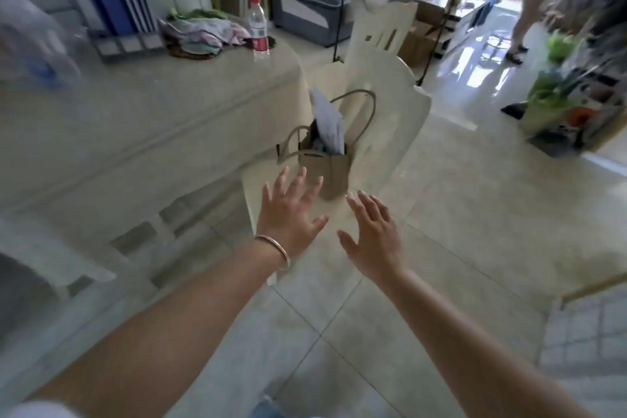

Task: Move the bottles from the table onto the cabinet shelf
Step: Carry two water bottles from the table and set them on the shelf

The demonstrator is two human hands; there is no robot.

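- Hovering with fingers spread and nothing between them, the left hand (288, 210) and the right hand (373, 234) both have an open grip, held out over the cream chair seat (390, 187) and well apart from any bottle.
- Standing upright near the far right corner of the pale glossy counter (152, 105), the clear plastic water bottle with a red cap and red label (258, 29) sits just beside a heap of folded cloths in a dark basket (200, 34).
- At the counter's left edge there is a blurred, clear, bluish shape (30, 44) — possibly another bottle, but I cannot tell.
- Risk — the tan paper bag with loop handles (325, 159) stands on the chair between the hands and the counter; a reach straight across could likely catch a handle and tip it.
- Risk — the bottle is tall and narrow on a slick top; a glancing touch would probably topple it toward the counter's edge.
- The cabinet shelf is not in view.
- Writing on the red label is too small and blurred to read; no brand can be made out.
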